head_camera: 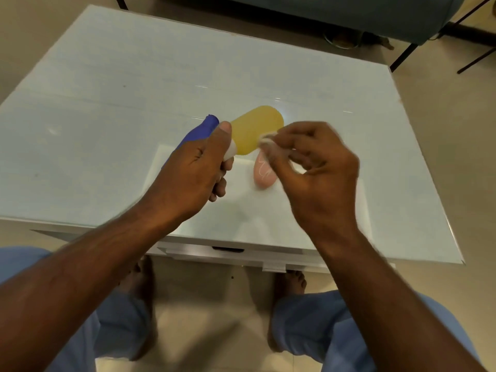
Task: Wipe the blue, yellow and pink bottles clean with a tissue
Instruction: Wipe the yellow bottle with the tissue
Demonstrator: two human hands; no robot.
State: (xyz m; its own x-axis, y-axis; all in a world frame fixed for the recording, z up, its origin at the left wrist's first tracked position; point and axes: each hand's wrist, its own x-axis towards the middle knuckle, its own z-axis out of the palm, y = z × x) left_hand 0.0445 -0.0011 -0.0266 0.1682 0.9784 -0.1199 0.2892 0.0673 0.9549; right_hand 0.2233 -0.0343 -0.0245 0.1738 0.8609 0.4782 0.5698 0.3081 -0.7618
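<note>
A: The translucent yellow oval plastic bottle [255, 130] is gripped at its white cap by the left hand [198, 173], long axis slanting away.

B: The crumpled white tissue [265, 138] is pinched in the right hand's [316, 170] fingers [284, 140], touching the yellow bottle's near-right edge.

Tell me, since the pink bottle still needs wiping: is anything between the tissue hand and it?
Nothing lies between them. The right hand, pinching the tissue against the yellow bottle, hovers directly over the pink bottle, partly hiding it. The left hand grips the yellow bottle's cap end.
</note>
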